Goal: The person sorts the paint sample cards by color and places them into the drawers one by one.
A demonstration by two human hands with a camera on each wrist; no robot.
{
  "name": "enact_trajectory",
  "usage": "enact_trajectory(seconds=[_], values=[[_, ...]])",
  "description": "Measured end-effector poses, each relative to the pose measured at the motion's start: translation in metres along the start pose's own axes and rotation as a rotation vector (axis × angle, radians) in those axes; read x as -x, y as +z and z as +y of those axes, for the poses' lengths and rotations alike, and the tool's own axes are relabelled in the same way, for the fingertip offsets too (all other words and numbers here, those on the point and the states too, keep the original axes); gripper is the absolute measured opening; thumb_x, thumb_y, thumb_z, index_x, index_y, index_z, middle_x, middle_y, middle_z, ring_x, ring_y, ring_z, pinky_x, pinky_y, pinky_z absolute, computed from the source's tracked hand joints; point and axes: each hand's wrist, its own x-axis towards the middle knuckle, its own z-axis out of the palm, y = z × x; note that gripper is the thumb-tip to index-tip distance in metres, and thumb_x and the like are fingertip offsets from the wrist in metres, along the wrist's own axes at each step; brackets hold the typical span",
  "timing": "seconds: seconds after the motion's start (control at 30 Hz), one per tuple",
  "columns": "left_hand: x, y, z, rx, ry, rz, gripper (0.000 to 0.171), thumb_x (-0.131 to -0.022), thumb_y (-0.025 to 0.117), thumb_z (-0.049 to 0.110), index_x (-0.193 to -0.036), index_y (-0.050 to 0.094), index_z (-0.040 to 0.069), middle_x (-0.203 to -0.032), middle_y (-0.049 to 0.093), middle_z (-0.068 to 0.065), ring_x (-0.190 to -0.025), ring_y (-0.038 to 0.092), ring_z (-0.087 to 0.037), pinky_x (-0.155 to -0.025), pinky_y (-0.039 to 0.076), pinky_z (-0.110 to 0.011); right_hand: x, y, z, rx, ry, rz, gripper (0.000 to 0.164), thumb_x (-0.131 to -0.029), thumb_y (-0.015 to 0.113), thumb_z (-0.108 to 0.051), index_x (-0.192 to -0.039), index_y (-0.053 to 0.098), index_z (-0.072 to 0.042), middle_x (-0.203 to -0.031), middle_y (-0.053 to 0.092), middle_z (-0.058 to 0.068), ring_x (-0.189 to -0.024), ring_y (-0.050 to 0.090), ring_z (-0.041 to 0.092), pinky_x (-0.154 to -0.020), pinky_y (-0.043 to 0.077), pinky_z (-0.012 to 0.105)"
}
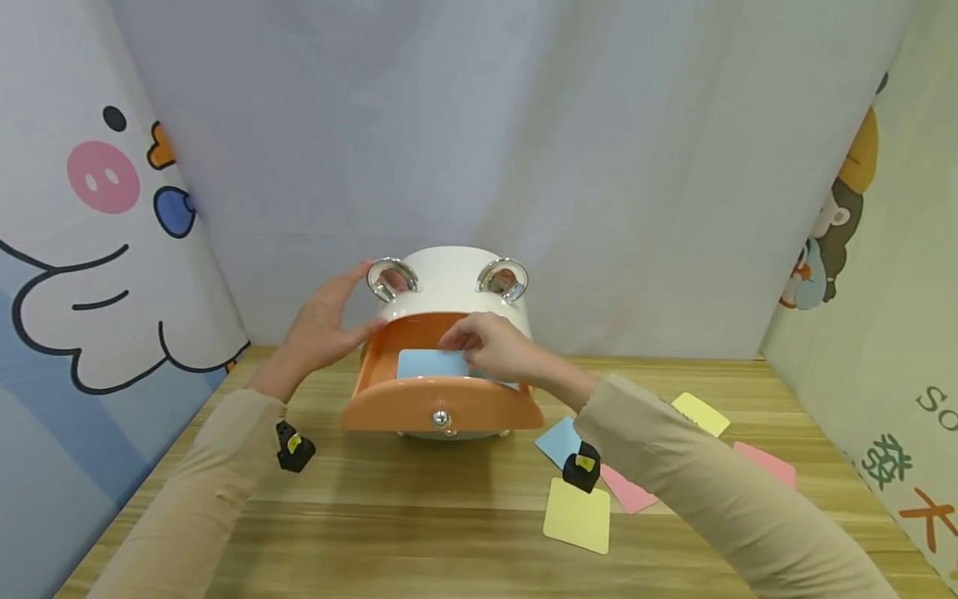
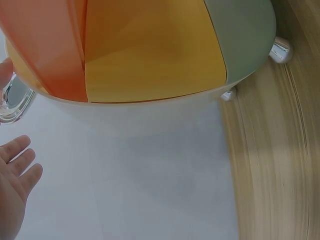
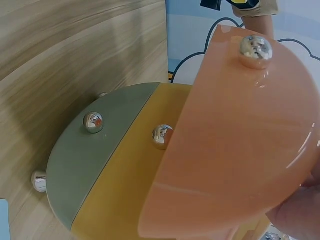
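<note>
A white storage box [image 1: 452, 279] with chrome ring ears stands on the table, its orange top drawer [image 1: 441, 405] pulled out. My right hand [image 1: 497, 345] reaches into that drawer, fingers bent at the upper right corner of a blue card [image 1: 430, 363], which it appears to pinch. More blue shows under the hand, partly hidden. My left hand [image 1: 325, 324] spreads its thumb and fingers at the box's left side, near the ear ring [image 1: 392, 279]. In the left wrist view, the left fingers [image 2: 20, 157] extend loosely beside the box.
Right of the box lie another blue card [image 1: 558, 441], yellow cards [image 1: 576, 516] [image 1: 700, 413] and pink cards [image 1: 627, 488] [image 1: 765, 464], some partly behind the right sleeve. Below the orange drawer are a yellow drawer [image 3: 120, 185] and a green drawer [image 3: 100, 145]. A curtain stands behind the table.
</note>
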Motion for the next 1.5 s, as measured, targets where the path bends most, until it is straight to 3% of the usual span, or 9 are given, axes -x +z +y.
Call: enact_trajectory(seconds=[0.27, 0.53, 0.77, 0.97, 1.17, 1.5], values=[[0.001, 0.000, 0.000, 0.005, -0.002, -0.005, 0.076, -0.083, 0.064, 0.034, -0.143, 0.026, 0.005, -0.143, 0.032, -0.018, -0.127, 0.031, -0.039, -0.103, 0.026, -0.054, 0.006, -0.011, 0.006, -0.073, -0.028, 0.025, 0.026, -0.081, 0.053, 0.011, -0.105, 0.062, 0.006, -0.103, 0.063, 0.017, -0.097, 0.060, 0.026, -0.085, 0.048, 0.029], [0.001, 0.000, -0.001, -0.002, 0.003, 0.000, 0.076, -0.083, 0.065, 0.033, -0.142, 0.027, 0.004, -0.142, 0.033, -0.019, -0.127, 0.032, -0.039, -0.102, 0.027, -0.054, 0.025, -0.038, 0.018, -0.155, -0.028, 0.056, 0.024, -0.084, 0.053, 0.008, -0.107, 0.058, 0.010, -0.104, 0.061, 0.021, -0.097, 0.058, 0.031, -0.085, 0.048, 0.037], [0.001, 0.001, -0.001, 0.002, 0.007, 0.002, 0.077, -0.082, 0.066, 0.031, -0.142, 0.027, 0.004, -0.142, 0.033, -0.018, -0.127, 0.032, -0.039, -0.102, 0.027, -0.054, 0.053, -0.066, 0.044, -0.165, 0.051, 0.148, 0.027, -0.086, 0.054, 0.003, -0.112, 0.056, 0.010, -0.109, 0.059, 0.022, -0.101, 0.056, 0.031, -0.087, 0.047, 0.037], [0.001, 0.000, 0.000, 0.003, 0.002, 0.000, 0.076, -0.083, 0.065, 0.031, -0.143, 0.026, 0.005, -0.143, 0.032, -0.018, -0.127, 0.032, -0.039, -0.102, 0.027, -0.054, 0.081, -0.079, 0.078, -0.156, 0.150, 0.170, 0.031, -0.088, 0.054, -0.003, -0.116, 0.053, 0.009, -0.113, 0.057, 0.023, -0.104, 0.054, 0.031, -0.087, 0.046, 0.038], [0.002, 0.000, 0.000, 0.001, 0.005, 0.009, 0.076, -0.082, 0.065, 0.031, -0.143, 0.027, 0.004, -0.142, 0.033, -0.018, -0.127, 0.032, -0.039, -0.102, 0.027, -0.054, 0.108, -0.065, 0.115, -0.128, 0.255, 0.181, 0.036, -0.088, 0.059, -0.012, -0.116, 0.054, 0.009, -0.111, 0.057, 0.023, -0.101, 0.055, 0.031, -0.084, 0.048, 0.039], [0.001, 0.002, -0.004, 0.010, 0.009, 0.009, 0.076, -0.083, 0.064, 0.033, -0.143, 0.026, 0.006, -0.143, 0.032, -0.017, -0.128, 0.031, -0.038, -0.103, 0.026, -0.054, 0.132, -0.008, 0.151, -0.130, 0.430, 0.207, 0.056, -0.081, 0.067, -0.030, -0.122, 0.050, 0.005, -0.115, 0.055, 0.023, -0.100, 0.056, 0.030, -0.077, 0.051, 0.037]])
